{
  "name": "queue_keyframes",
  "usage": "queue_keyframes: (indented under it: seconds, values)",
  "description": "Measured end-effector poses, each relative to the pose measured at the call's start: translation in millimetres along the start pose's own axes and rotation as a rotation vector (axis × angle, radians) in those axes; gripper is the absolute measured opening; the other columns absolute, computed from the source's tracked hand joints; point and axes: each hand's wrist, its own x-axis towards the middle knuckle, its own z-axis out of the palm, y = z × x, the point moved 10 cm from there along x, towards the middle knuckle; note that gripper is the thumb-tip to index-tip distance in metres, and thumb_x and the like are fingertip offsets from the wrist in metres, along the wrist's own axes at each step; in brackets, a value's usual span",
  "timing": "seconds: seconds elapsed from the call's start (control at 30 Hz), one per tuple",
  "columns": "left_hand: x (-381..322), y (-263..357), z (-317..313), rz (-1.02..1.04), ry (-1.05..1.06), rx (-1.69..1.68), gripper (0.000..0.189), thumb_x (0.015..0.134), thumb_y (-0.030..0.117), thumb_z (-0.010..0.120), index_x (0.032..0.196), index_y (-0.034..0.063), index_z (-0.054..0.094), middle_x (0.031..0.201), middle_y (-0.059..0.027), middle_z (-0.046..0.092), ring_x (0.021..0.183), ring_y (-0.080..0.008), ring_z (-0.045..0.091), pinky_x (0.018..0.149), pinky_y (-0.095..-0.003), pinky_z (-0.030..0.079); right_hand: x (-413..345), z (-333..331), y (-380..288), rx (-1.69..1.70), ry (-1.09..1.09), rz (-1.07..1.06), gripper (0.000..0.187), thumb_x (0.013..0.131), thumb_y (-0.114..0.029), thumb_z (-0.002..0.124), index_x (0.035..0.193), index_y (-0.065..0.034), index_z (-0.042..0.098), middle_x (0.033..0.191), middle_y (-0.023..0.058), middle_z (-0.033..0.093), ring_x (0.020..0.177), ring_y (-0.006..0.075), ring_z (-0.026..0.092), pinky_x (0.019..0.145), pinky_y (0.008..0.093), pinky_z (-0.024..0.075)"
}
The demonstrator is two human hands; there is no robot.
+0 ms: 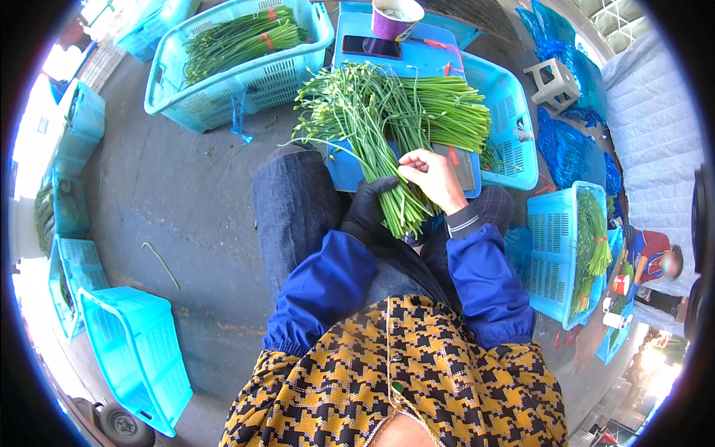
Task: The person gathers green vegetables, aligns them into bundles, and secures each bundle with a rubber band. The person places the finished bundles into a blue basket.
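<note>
My left hand (pixel 370 205), in a black glove, is closed around the lower part of a bundle of flowering garlic chives (pixel 375 146). The budded tips fan out up and to the left, and the cut stem ends point down toward my lap. Bare and with fingers bent, my right hand (pixel 431 174) is at the right side of these stems. Whether a stem is pinched between its fingertips is hard to tell. Beyond it, a thick pile of chives (pixel 455 112) lies across a blue work surface (pixel 351 71), stem ends to the right.
A purple paper cup (pixel 391 28) and a smartphone (pixel 371 47) sit at the far end. A turquoise basket (pixel 187 103) at upper left holds tied chives; another basket (pixel 550 246) stands right. A plastic stool (pixel 550 84) and a seated person (pixel 651 254) are farther right.
</note>
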Motion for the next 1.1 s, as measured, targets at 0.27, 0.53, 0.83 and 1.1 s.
queue_keyframes:
  seconds: [0.27,0.53,0.83,1.1]
  values:
    - [-4.9,1.0,5.7,-0.041,0.032,-0.059,0.028,0.086,0.013,0.067,0.111,0.0006,0.064,0.095,-0.0078,0.070,0.082,-0.0205,0.069,0.076,-0.0358,0.058,-26.4,-12.7,-19.0,-0.096,0.099,-0.061,0.018,0.082,-0.012,0.074,0.098,-0.0062,0.069,0.076,0.0069,0.070,0.070,0.0164,0.068,0.066,0.0306,0.0540]
    - [2.8,-10.6,-7.8,-0.056,-0.058,-0.073,0.039,0.088,0.028,0.069,0.118,0.0047,0.061,0.103,-0.0142,0.069,0.089,-0.0295,0.069,0.080,-0.0449,0.059,-60.0,-0.2,-40.4,-0.123,-0.016,-0.086,0.016,0.083,-0.008,0.071,0.097,-0.0040,0.067,0.079,0.0077,0.068,0.071,0.0175,0.068,0.067,0.0314,0.0537]
    - [-16.0,8.4,26.4,-0.061,-0.153,-0.139,0.033,0.089,0.017,0.066,0.118,0.0029,0.061,0.102,-0.0110,0.070,0.086,-0.0234,0.069,0.075,-0.0380,0.058,-71.8,16.6,-54.6,-0.266,-0.027,-0.272,0.015,0.081,-0.009,0.074,0.095,-0.0065,0.069,0.079,0.0061,0.063,0.073,0.0207,0.065,0.068,0.0321,0.0525]
    - [-18.6,5.4,18.8,-0.109,0.026,-0.119,0.027,0.088,0.019,0.065,0.110,0.0036,0.065,0.097,-0.0158,0.071,0.085,-0.0296,0.071,0.078,-0.0440,0.060,-54.3,-11.3,-24.6,0.000,0.063,-0.142,0.026,0.089,-0.014,0.070,0.113,-0.0020,0.069,0.100,0.0128,0.070,0.087,0.0226,0.070,0.075,0.0321,0.0550]
